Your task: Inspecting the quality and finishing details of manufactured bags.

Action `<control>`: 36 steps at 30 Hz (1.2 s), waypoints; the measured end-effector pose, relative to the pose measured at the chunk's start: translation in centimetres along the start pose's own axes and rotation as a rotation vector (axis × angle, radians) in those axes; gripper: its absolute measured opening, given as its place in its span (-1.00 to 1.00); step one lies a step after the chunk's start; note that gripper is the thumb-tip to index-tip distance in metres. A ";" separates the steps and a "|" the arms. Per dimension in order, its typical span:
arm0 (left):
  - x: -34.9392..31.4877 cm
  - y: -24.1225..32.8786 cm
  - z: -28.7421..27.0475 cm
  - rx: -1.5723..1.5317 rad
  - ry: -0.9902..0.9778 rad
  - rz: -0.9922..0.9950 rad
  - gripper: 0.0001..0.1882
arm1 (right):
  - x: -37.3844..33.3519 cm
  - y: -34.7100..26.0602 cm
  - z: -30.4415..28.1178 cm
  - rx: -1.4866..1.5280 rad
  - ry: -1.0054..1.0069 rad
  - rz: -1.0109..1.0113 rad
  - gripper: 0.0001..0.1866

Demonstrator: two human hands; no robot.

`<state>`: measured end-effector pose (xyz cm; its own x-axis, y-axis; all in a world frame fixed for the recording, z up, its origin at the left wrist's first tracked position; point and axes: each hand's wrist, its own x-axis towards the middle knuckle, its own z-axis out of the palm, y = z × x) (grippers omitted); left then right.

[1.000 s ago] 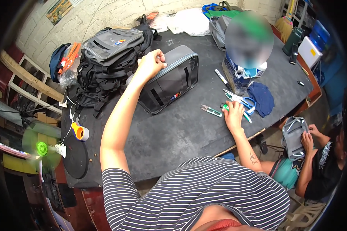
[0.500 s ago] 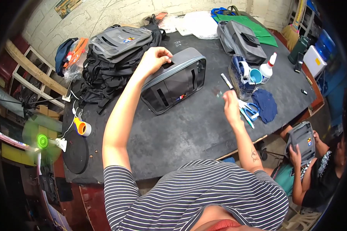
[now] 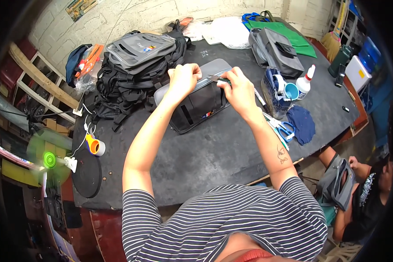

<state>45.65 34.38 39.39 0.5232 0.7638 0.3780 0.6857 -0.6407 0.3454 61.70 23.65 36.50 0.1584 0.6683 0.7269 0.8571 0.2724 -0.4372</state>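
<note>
Around the middle of the far half of the black-topped bench (image 3: pixel 196 166), a grey and black fabric case (image 3: pixel 197 108) with a pale zipper and a small multicoloured patch stands on its long side, set at a slant. The left hand (image 3: pixel 184 82) is at its upper edge, thumb and fingertips drawn together beside the zipper; whether they pinch a thread is too small to tell. The right hand (image 3: pixel 240 91) is clamped on small, dark-bladed snips (image 3: pixel 214 78), their points directed left over the zipper, near the left fingertips.

Toward the bench's far left corner, a grey and black strapped backpack (image 3: pixel 139 50) lies on a heap of black straps (image 3: pixel 122 89). Near the right edge are blue-handled scissors (image 3: pixel 287 129), a crumpled navy cloth (image 3: pixel 302 124), and a white bottle with a red tip (image 3: pixel 303 85). A black round disc (image 3: pixel 89 179) lies by the near left corner. Beyond the right edge, a seated co-worker (image 3: pixel 366 198) holds another grey bag (image 3: pixel 336 181).
</note>
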 end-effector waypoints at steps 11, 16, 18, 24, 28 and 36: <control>-0.7 0.0 1.9 0.023 0.128 0.048 -0.97 | 1.0 -0.2 1.5 -0.095 0.043 -0.139 -0.83; -1.2 0.1 2.2 0.119 0.268 0.175 -0.94 | 1.2 -1.0 1.4 -0.213 0.039 -0.215 -0.85; -1.1 0.1 2.5 0.131 0.276 0.190 -0.94 | 1.3 -0.7 1.6 -0.209 0.053 -0.236 -0.85; -0.1 -0.2 -0.7 -0.080 0.149 0.023 -0.59 | 0.3 -0.2 0.7 -0.052 0.192 -0.089 -0.79; 0.8 -3.0 -4.2 -0.382 -0.075 0.209 -0.48 | -5.0 3.2 -0.5 0.094 0.202 0.161 -0.76; 0.6 -5.1 -4.5 0.003 -0.428 0.335 -0.47 | -20.1 8.0 -1.4 -0.183 -0.255 0.249 -0.71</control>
<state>40.18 37.76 41.76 0.8721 0.4821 0.0836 0.4472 -0.8548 0.2634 66.06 11.40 19.10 0.2651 0.8552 0.4454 0.8849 -0.0323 -0.4647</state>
